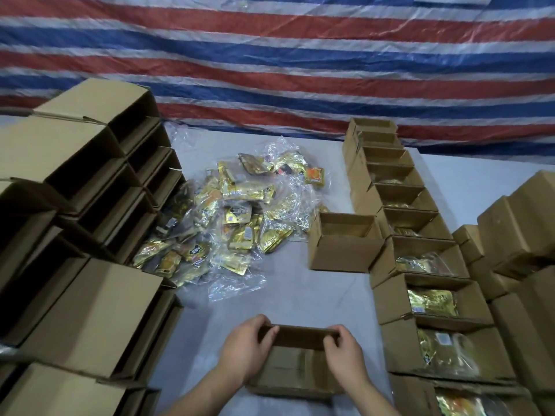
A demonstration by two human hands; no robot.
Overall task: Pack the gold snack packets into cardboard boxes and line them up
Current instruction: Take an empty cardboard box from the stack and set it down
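Two hands, left hand [244, 349] and right hand [345, 355], grip an empty box [295, 367] at lower centre. Square its walls, then fill from the packets [228, 223] mid-frame.

Near the bottom centre, the left hand [244, 349] and right hand [345, 354] grip the far corners of an open cardboard box [295, 370] on the grey surface [300, 295]. Beyond it lies a heap of gold snack packets [231, 223] in clear wrap. A lone open box [342, 244] sits beside a row of filled boxes [420, 265] on the right. Stacked empty boxes [84, 205] stand left, against a striped tarp [300, 55]
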